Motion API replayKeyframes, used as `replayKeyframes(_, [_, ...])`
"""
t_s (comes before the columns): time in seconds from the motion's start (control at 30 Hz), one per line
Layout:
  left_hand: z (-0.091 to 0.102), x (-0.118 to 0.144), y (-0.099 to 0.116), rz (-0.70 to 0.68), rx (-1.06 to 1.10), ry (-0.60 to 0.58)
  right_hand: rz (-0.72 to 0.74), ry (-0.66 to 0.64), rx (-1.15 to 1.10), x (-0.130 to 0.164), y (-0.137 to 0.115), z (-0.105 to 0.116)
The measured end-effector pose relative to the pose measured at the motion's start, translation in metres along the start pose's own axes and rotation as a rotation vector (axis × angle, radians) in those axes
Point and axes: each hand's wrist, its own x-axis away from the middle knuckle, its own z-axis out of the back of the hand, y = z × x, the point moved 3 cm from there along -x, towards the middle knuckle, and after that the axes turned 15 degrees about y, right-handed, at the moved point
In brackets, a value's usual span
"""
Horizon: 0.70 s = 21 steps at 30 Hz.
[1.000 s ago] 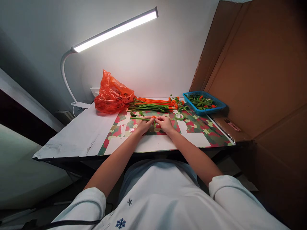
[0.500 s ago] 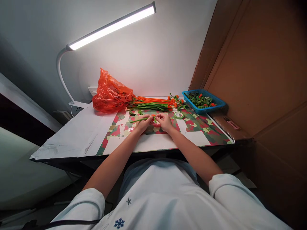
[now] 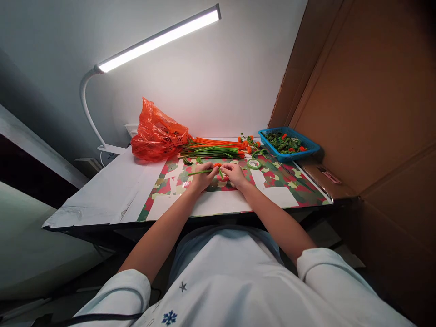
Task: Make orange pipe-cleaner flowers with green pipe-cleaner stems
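Low over the middle of the table, my left hand (image 3: 203, 177) is closed round a fuzzy green stem (image 3: 195, 173) that sticks out to the left. At the stem's other end, between my hands, shows a small orange flower head (image 3: 217, 165). My right hand (image 3: 234, 174) pinches beside it, fingertips almost touching those of my left. A short green strip (image 3: 221, 174) hangs down between the fingertips; its upper end is hidden. Just beyond my right hand lies a roll of green tape (image 3: 254, 164). Small dark green leaf pieces (image 3: 187, 161) lie beyond my left hand.
Green and orange stems (image 3: 214, 151) lie in a bundle at the back, with finished orange flowers (image 3: 248, 144) at their right. An orange plastic bag (image 3: 158, 134) stands left, a blue basket (image 3: 289, 157) of green pieces right. A lit lamp (image 3: 160, 38) hangs overhead.
The stem in my left hand has shifted slightly to the right. The orange part shows a little more between my fingertips. Both hands stay in nearly the same place.
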Motion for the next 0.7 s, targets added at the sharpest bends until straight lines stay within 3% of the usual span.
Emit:
replayKeyframes(0.17, [0.0,0.001,0.005,-0.039,-0.011,0.036,-0.014,-0.065,0.011,-0.003,0.003,0.001])
replayKeyframes(0.33, [-0.002,0.001,0.003,0.025,0.048,0.036,0.072,-0.047,0.054,-0.007,-0.002,0.01])
replayKeyframes(0.5, [-0.002,-0.002,-0.005,0.21,0.165,-0.035,0.32,0.069,0.152,-0.003,-0.018,0.025])
replayKeyframes(0.7, [-0.002,-0.001,-0.009,0.386,0.25,-0.16,0.608,-0.006,0.336,0.008,-0.029,0.023])
